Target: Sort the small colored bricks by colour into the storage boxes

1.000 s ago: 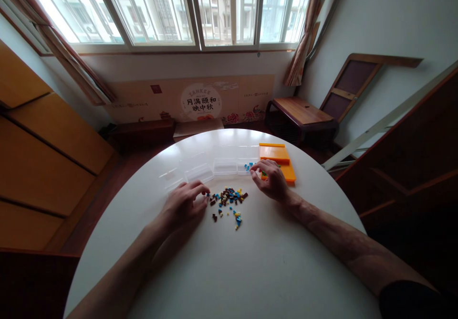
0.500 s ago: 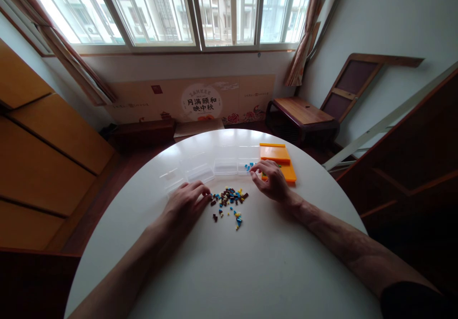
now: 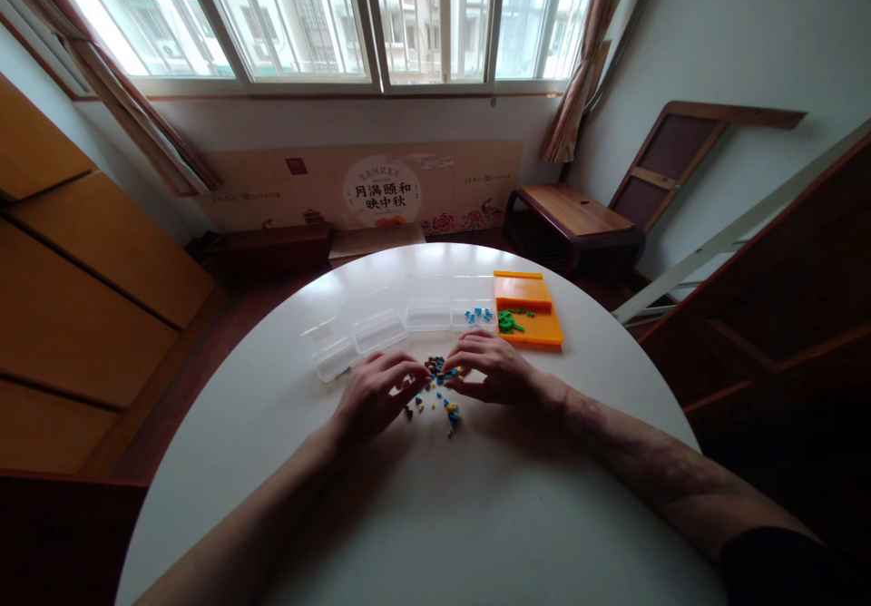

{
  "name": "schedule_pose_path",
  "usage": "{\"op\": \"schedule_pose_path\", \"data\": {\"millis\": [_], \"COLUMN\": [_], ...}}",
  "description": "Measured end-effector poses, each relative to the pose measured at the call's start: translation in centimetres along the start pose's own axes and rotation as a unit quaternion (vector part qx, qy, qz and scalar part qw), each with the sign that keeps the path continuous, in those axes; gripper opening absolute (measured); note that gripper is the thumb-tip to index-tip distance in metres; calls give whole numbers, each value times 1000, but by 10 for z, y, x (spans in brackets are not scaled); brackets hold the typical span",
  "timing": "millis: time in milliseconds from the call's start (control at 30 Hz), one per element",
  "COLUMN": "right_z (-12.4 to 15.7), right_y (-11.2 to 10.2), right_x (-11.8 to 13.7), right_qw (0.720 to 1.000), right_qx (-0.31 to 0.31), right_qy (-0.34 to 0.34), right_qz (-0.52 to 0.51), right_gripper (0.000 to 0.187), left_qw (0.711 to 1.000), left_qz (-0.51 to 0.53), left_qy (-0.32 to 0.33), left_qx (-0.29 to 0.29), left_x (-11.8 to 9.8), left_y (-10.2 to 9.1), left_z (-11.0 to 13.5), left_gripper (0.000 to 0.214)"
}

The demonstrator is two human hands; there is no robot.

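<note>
Well, from here I see both hands down at the heap of small bricks (image 3: 439, 370), which lies on the round white worktop (image 3: 476, 515) between them. The left hand (image 3: 377, 393) comes in from its own side with fingers bent, tips at the heap's edge; the right hand (image 3: 502, 375) reaches over the opposite edge, its thumb and forefinger curved with a gap between. Whether either one has pinched a brick, I can't make out; the pieces are too tiny. The heap mixes brown, blue and yellow, and a small cluster of blue and yellow pieces (image 3: 453, 415) sits apart, nearer the person.

Beyond the hands, clear plastic boxes (image 3: 428, 317) stand in a curved row with their lids tipped back. The one at the right end holds some light-blue pieces (image 3: 478, 315). Just beside it is an orange tray (image 3: 546, 332), with green pieces (image 3: 509, 323) lying in it. Daylight falls in through the barred window (image 3: 292, 16) behind.
</note>
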State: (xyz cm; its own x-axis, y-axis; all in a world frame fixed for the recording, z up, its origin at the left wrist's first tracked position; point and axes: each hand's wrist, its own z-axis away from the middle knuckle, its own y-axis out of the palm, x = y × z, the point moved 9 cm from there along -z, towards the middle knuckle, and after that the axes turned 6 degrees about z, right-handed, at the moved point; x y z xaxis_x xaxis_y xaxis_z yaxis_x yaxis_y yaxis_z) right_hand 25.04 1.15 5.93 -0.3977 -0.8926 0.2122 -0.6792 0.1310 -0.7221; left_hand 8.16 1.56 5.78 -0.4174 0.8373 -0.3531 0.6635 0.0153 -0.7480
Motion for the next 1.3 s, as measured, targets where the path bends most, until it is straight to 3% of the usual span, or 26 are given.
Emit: {"op": "schedule_pose_path", "data": {"millis": [300,533,600,700,800,900,1033,1300], "right_z": [2,2,4,12,27,39,42,35], "right_y": [-1,-1,-5,-17,-32,-40,-40,-34], "right_x": [2,1,-7,-31,-62,-82,-89,-77], "right_qw": [1000,1000,999,990,959,933,924,939], "right_qx": [-9,-12,-30,-86,-142,-151,-134,-118], "right_qy": [-22,-19,3,90,204,276,304,286], "right_qz": [8,8,22,73,136,177,187,151], "right_gripper": [9,7,5,3,8,10,13,9], "left_qw": [998,999,999,999,999,998,997,994], "left_qz": [11,2,-4,-18,-31,-50,-62,-57], "left_qy": [51,37,28,7,-10,-34,-53,-82], "left_qx": [-29,-36,-36,-28,-15,-3,14,38], "left_x": [-14,-11,-8,0,8,18,27,29], "left_y": [4,2,0,-4,-9,-12,-11,-5], "left_z": [-5,-3,-2,1,4,7,9,10], "left_gripper": [7,5,6,8,12,12,12,11]}}
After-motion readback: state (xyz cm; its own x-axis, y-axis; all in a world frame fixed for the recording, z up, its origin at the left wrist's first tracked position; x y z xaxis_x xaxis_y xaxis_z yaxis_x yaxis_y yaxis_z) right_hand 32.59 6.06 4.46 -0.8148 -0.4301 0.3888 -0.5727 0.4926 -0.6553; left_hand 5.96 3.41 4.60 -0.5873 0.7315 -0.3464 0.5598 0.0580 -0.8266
